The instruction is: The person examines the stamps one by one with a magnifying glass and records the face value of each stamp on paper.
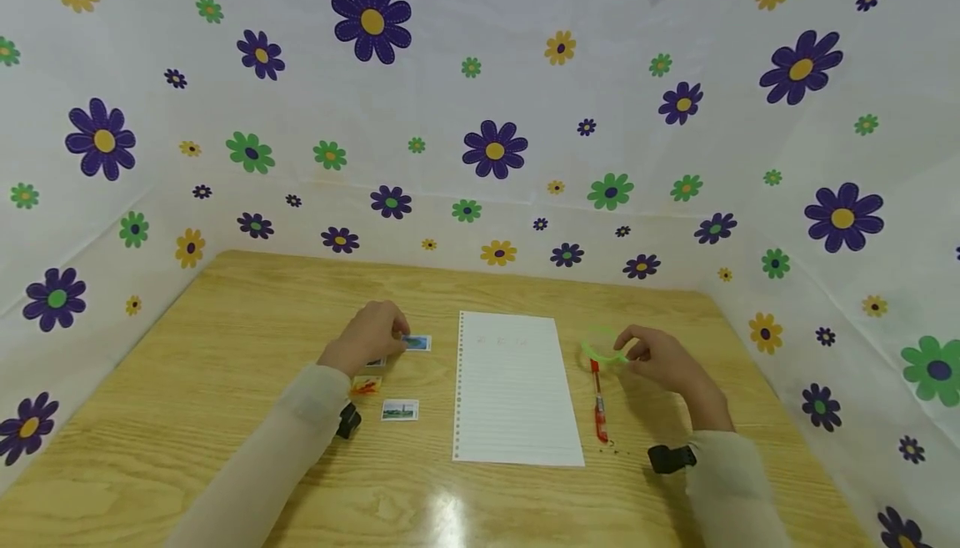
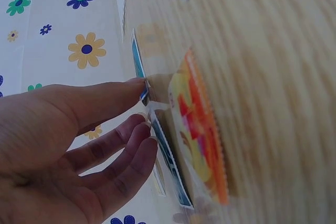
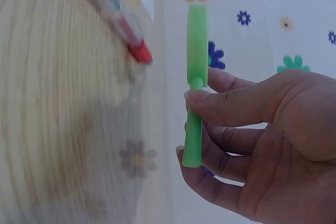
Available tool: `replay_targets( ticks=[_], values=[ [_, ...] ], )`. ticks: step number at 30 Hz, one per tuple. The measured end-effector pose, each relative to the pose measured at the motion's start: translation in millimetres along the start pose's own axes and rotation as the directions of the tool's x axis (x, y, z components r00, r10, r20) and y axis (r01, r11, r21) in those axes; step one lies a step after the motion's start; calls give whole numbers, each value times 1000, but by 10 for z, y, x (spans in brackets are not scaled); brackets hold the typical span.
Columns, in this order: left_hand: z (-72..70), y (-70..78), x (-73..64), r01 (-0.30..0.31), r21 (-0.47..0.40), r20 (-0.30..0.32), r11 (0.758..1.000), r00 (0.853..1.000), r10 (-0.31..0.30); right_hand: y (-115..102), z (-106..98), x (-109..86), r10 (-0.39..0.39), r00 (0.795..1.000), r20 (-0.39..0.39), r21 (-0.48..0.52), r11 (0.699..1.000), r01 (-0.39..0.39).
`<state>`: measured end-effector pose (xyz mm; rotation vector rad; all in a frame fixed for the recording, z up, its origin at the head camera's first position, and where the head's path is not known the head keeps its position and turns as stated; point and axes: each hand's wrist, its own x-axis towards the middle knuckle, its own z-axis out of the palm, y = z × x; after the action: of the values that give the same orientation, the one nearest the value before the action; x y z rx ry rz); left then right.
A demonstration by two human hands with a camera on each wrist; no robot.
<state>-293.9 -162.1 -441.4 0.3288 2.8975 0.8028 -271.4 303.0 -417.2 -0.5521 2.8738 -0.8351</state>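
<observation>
My left hand [image 1: 371, 339] pinches the left edge of a blue stamp [image 1: 417, 343] at the tabletop; in the left wrist view its thumb meets that edge, while its index fingertip is hidden. Under and in front of that hand are a partly covered stamp [image 1: 377, 362], an orange-and-yellow stamp [image 2: 197, 129] and a stamp with a green landscape [image 1: 400, 409]. My right hand [image 1: 663, 356] holds a green magnifying glass [image 3: 197, 45] by its handle, raised above the table. In the right wrist view its rim appears edge-on, with the thumb and fingers around the handle.
A sheet of lined paper [image 1: 517, 398] with faint writing near its top lies between the hands. To its right lies a red pen [image 1: 598, 406], beside small dark specks. Flower-patterned white cloth [image 1: 562, 114] walls in the wooden table [image 1: 285, 298] at the back and sides.
</observation>
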Motion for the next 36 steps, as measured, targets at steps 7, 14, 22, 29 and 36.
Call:
replay_targets(
  ticks=[7,14,22,29,36],
  values=[
    [-13,19,0,0,8,2,1000,1000,0,-284,94,200,-34,999,21,-21,999,34],
    [-28,33,4,-5,2,1,1000,1000,5,-566,183,400,-47,997,66,-6,999,48],
    [-21,43,-2,5,1,4,1000,1000,-5,-809,374,598,-81,993,87,-43,995,85],
    [-33,60,-28,23,-4,5,1000,1000,-23,-1031,515,743,-130,989,63,-91,987,136],
    [-39,55,-14,14,6,5,1000,1000,-14,-1250,691,873,-164,984,63,-128,977,171]
  ],
)
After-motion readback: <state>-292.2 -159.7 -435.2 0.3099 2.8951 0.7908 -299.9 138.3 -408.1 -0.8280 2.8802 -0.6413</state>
